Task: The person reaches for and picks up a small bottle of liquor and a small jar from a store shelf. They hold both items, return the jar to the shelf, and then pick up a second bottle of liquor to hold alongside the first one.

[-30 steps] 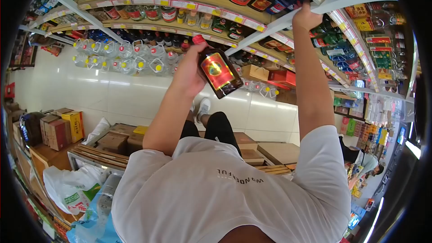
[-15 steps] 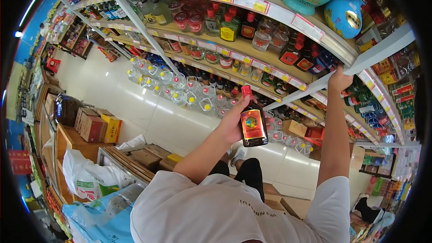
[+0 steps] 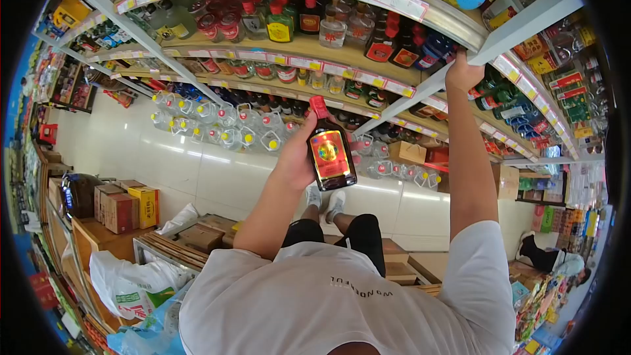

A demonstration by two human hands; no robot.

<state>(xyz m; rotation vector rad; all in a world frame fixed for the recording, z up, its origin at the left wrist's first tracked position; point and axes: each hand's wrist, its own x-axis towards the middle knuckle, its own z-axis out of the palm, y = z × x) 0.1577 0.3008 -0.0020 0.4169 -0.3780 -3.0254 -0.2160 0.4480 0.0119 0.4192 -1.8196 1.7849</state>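
My left hand [image 3: 296, 156] is wrapped round a dark liquor bottle [image 3: 330, 154] with a red cap and a red-and-gold label, its front facing me. The bottle leans slightly, cap up, in front of the lower shelves. My right hand [image 3: 465, 73] reaches up to the right end of a shelf, beside the white upright post [image 3: 499, 29]. Closest to its fingertips is a dark blue bottle [image 3: 434, 49]; whether they touch it I cannot make out, as the fingers are mostly hidden. Left of that stand dark bottles with red caps [image 3: 382, 39].
Price-tagged shelves [image 3: 315, 62] of bottles curve across the top. Clear jugs [image 3: 227, 137] with coloured caps line the floor below. Cartons [image 3: 118, 209] and a white plastic bag [image 3: 125, 283] are at left. A person [image 3: 559, 260] is at the far right.
The view has tilted and shifted, so the shelves appear further left and higher. The left hand still holds the liquor bottle, now nearer to me; the right hand stays by the post.
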